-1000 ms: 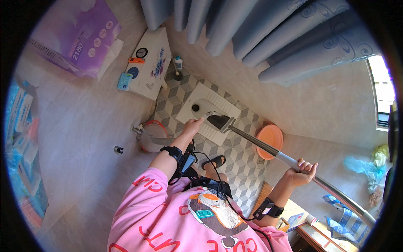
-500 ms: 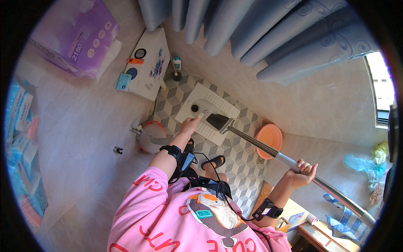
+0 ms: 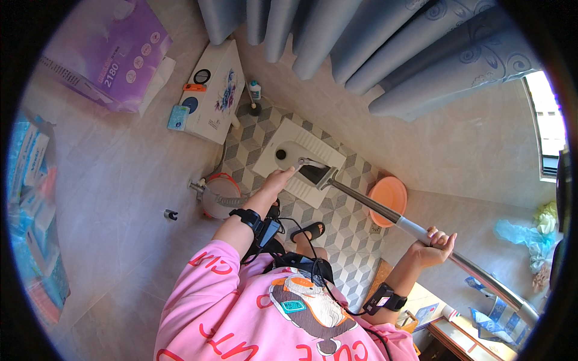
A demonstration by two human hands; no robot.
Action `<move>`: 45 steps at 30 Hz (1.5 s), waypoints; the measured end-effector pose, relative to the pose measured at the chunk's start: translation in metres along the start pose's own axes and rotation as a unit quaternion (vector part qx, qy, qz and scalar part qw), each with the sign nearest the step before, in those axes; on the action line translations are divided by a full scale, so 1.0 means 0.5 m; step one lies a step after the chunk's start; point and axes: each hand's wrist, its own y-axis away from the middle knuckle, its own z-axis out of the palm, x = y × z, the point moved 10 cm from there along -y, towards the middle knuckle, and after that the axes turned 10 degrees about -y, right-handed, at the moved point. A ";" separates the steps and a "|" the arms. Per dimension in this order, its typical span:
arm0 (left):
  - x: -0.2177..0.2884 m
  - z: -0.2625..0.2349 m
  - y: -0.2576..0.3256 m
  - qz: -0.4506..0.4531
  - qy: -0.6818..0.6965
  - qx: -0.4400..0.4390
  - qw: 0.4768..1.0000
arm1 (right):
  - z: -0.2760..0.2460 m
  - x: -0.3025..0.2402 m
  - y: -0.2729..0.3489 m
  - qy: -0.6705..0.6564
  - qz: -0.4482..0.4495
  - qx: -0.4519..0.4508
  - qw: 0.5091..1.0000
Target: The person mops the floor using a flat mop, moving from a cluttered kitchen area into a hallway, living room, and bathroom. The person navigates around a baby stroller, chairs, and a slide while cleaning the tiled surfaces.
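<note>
My right hand (image 3: 435,248) is wrapped round the pale sleeve of a long-handled mop (image 3: 364,203). Its steel pole slants from the lower right down toward the floor. The dark, flat mop head (image 3: 313,174) with its grey clamp is over the white squat toilet (image 3: 308,191). My left hand (image 3: 282,178) is closed on a small silvery handheld piece (image 3: 303,162) with a rounded end; its exact kind is too small to make out. From it a pale streak reaches toward the upper edge of the mop head.
An orange basin (image 3: 388,200) stands on the patterned tile floor beyond the pole. Left of my legs are a bucket (image 3: 218,195) and a coiled grey hose (image 3: 226,203) by a wall tap. A white box (image 3: 214,99) and blue curtains (image 3: 343,42) are further off.
My left hand has moved slightly right and turned, bringing the silvery piece nearer the mop head. The pale streak now shows there. My right hand keeps its grip almost unmoved.
</note>
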 end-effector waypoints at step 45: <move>-0.066 -0.033 0.041 -0.012 -0.051 0.042 0.998 | -0.016 -0.001 -0.006 -0.012 -0.016 0.058 0.998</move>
